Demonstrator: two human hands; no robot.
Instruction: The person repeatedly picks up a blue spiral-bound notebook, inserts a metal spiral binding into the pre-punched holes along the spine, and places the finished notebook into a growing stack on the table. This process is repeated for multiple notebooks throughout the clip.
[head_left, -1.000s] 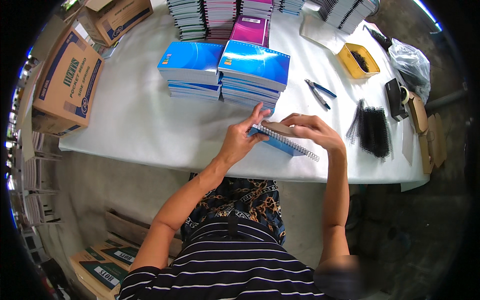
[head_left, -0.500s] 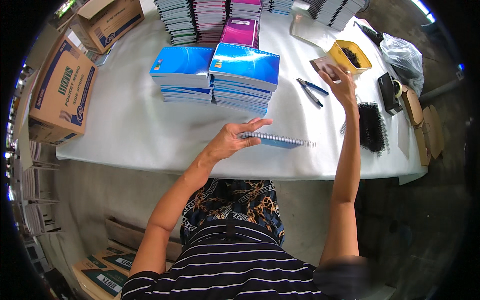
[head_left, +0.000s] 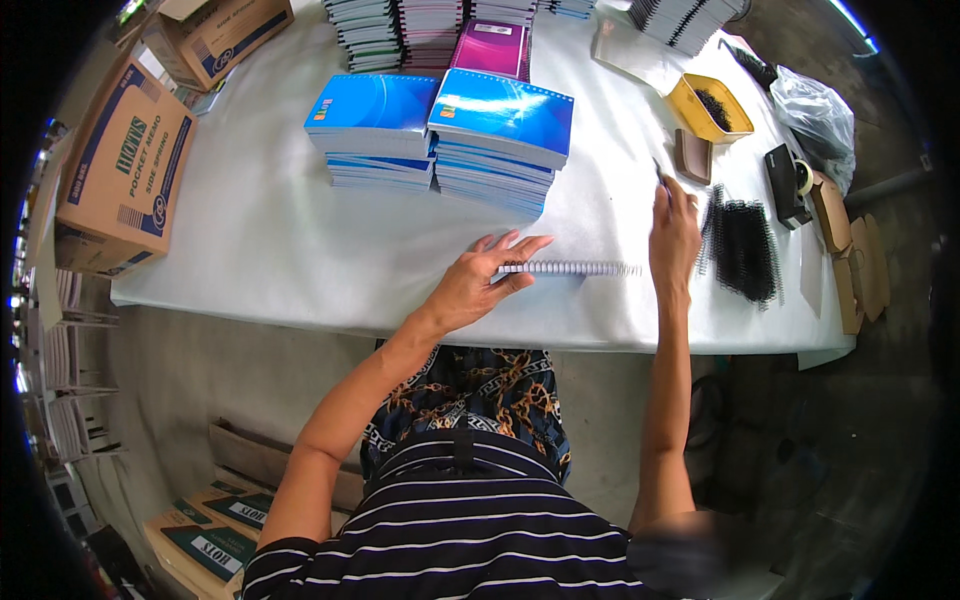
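Note:
Near the front of the table my left hand (head_left: 472,285) grips a notebook (head_left: 555,276) by its left end, spine upward. A spiral coil (head_left: 590,268) runs along that spine, and its right end sticks out past the pages. My right hand (head_left: 675,235) is closed round a pair of pliers (head_left: 658,168), right of the coil's end. Only the tip shows beyond the fingers; the palm hides the rest. Just beyond that hand sits a small brown box (head_left: 693,157), and to its right lies a heap of black spiral coils (head_left: 745,252).
Two stacks of blue-covered booklets (head_left: 500,115) stand ahead, with taller notebook piles (head_left: 430,30) behind. A yellow tub (head_left: 745,118) of small black pieces, a tape dispenser (head_left: 787,188) and a plastic bag (head_left: 815,125) line the right. Cardboard boxes (head_left: 130,165) occupy the left edge.
My right hand has left the small brown box, come nearer and taken up the pliers from the table. My left hand has shifted slightly right with the notebook, whose spine now lies more level.

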